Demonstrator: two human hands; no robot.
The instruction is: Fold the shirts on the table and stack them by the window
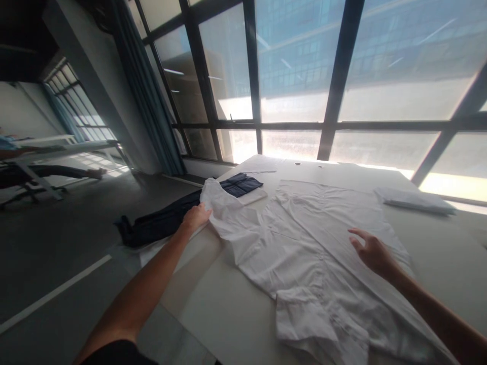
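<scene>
A white long-sleeved shirt lies spread on the white table, wrinkled along its middle. My left hand is closed on the shirt's far-left sleeve, near its end, at the table's left edge. The other sleeve lies bent toward me at the bottom of the view. Over the right side of the shirt is my right hand, fingers apart and holding nothing. Whether it touches the cloth I cannot tell. Beside my left hand, dark folded trousers lie along the table's left edge.
The white table reaches toward large windows. A flat white packet or folded cloth lies at the right. Far left, a person sits by another table. A dark curtain hangs beside a pillar.
</scene>
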